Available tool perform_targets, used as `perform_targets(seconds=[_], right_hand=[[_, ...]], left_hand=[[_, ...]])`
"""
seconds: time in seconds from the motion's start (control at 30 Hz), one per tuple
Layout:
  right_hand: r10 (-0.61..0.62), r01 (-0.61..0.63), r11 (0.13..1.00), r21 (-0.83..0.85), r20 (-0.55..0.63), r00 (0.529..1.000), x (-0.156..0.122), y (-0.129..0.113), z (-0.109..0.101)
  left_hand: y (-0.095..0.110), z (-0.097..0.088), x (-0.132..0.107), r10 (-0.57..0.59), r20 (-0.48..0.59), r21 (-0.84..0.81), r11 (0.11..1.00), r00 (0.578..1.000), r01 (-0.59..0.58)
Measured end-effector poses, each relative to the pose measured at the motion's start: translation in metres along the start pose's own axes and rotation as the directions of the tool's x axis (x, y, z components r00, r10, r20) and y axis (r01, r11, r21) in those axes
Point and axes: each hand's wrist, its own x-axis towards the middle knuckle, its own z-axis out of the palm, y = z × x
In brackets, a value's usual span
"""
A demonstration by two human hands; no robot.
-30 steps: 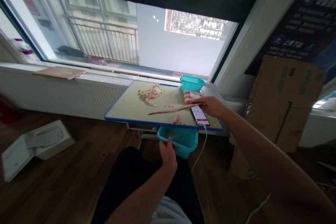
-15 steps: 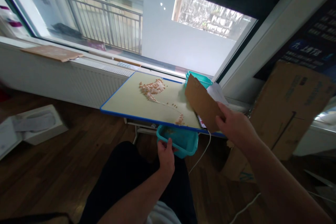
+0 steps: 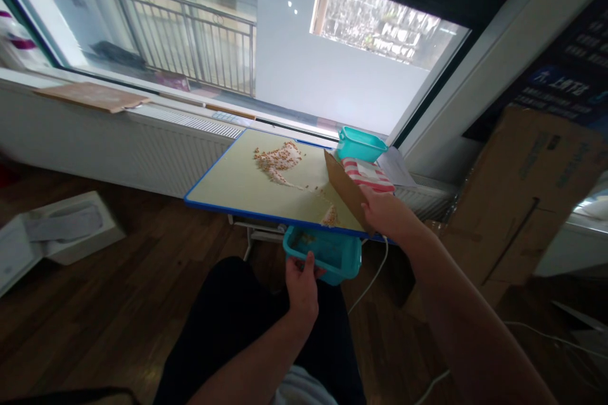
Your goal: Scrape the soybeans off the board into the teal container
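Observation:
My left hand (image 3: 302, 283) grips the near rim of a teal plastic bin (image 3: 327, 254) held just below the front edge of a small blue-edged table (image 3: 237, 185). My right hand (image 3: 387, 212) holds a brown cardboard piece (image 3: 346, 196) upright on its edge on the tabletop, right beside a small heap of tan grains (image 3: 329, 218) at the table's front edge. A larger scatter of grains (image 3: 278, 158) lies toward the back of the table. A few grains lie inside the bin.
A second teal bin (image 3: 359, 143) and a red-striped cloth (image 3: 368, 174) sit at the table's back right. A large cardboard box (image 3: 517, 190) stands on the right. A white cable (image 3: 370, 280) hangs down. An open white box (image 3: 52, 234) lies on the wooden floor at left. A radiator and window are behind.
My right hand has lifted the cardboard off the table and set it down again on edge, nearer the front edge by the small grain heap. My left hand keeps the bin in place.

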Motion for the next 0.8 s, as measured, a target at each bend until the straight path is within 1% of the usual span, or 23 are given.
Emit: perform_targets(seconds=[0.1,0.27,0.57,0.8], right_hand=[[-0.038,0.038,0.999,0.0,0.017,0.999,-0.007,-0.008,-0.001],[-0.022,0.019,0.998,0.054,0.069,0.997,-0.017,-0.017,-0.005],[-0.046,0.042,0.996,0.072,0.053,0.998,-0.03,-0.033,-0.012],[-0.027,0.024,0.998,0.064,0.038,0.999,-0.034,-0.051,-0.018]], left_hand=[[0.003,-0.001,0.001,0.005,-0.004,0.007,1.0,1.0,-0.005],[0.005,-0.002,0.003,0.03,0.004,0.008,1.0,1.0,-0.03],[0.008,-0.005,0.008,0.042,-0.03,0.004,0.999,0.999,-0.042],[0.017,-0.008,0.011,0.046,-0.012,-0.022,0.999,0.999,-0.046]])
